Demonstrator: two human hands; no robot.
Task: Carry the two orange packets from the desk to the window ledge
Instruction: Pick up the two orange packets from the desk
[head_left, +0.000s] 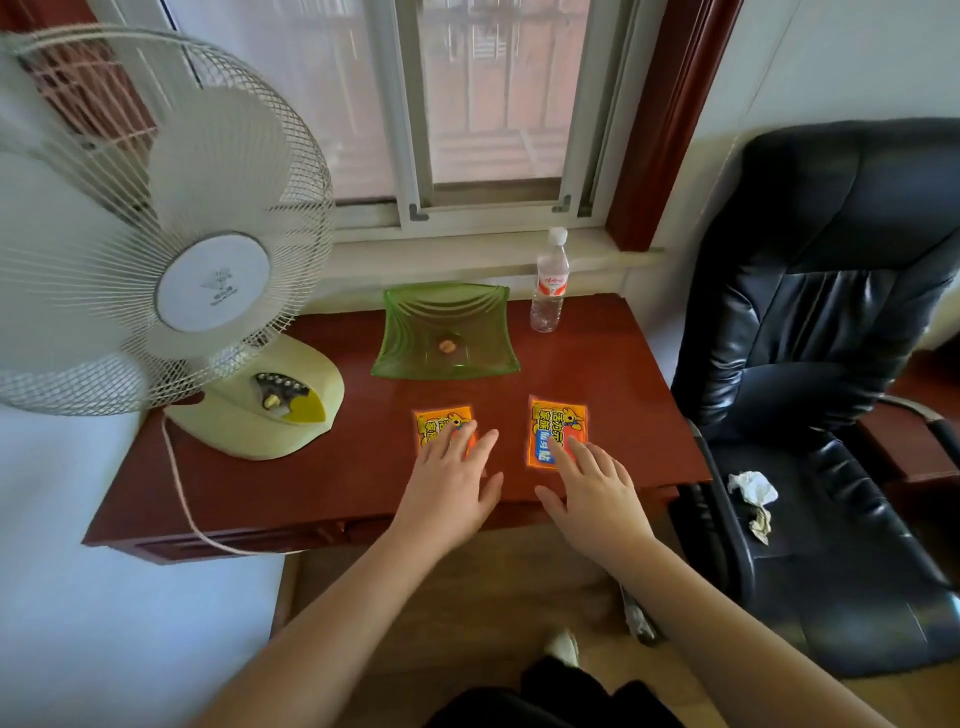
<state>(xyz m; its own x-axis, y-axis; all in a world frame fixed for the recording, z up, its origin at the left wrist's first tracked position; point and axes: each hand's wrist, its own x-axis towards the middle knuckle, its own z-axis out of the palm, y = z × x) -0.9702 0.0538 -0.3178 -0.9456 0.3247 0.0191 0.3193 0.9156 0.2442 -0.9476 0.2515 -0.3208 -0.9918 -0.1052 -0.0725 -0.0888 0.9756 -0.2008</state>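
Two orange packets lie flat on the dark red desk (332, 483), side by side near its front edge. My left hand (449, 480) is spread flat with its fingertips resting on the left packet (435, 423), covering its lower half. My right hand (592, 488) reaches over the right packet (550, 426), fingers apart, the tips touching its lower right part. Neither packet is lifted. The pale window ledge (467, 260) runs along the wall behind the desk, below the window.
A green glass dish (400, 338) with a small orange item stands behind the packets. A water bottle (549, 283) stands at the desk's back right. A large white fan (171, 260) fills the left. A black office chair (831, 312) is on the right.
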